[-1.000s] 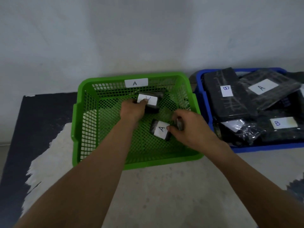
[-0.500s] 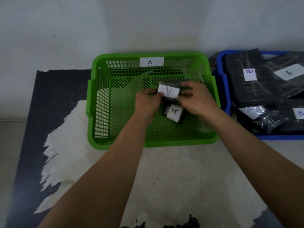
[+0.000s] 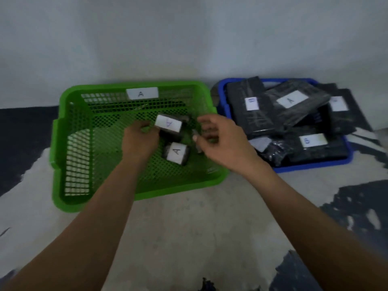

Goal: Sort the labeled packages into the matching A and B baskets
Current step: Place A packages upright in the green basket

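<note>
Two baskets sat side by side against the wall on a worn, patchy surface. The green basket (image 3: 63,156) carried an "A" tag (image 3: 142,93) on its far wall; the blue basket (image 3: 310,164) to its right was piled with black packages.

Both hands were inside the green basket. The left hand (image 3: 138,141) had its grip closed on the left end of a small dark package (image 3: 170,126), fingers curled around it. That package lay with its long axis running left to right, dipping slightly toward the right, and its white label faced up with the "A" turned nearly upside down to the person. The right hand (image 3: 218,141) hung just right of it with fingers loosely spread, grip open and holding nothing that I could make out.

A second small package (image 3: 176,153) rested on the basket floor between the two hands, its "A" upright, its long axis running roughly near to far.

In the blue basket, a flat package labelled "A" (image 3: 294,101) lay on top, tilted, among ones marked "B" (image 3: 251,110).
</note>
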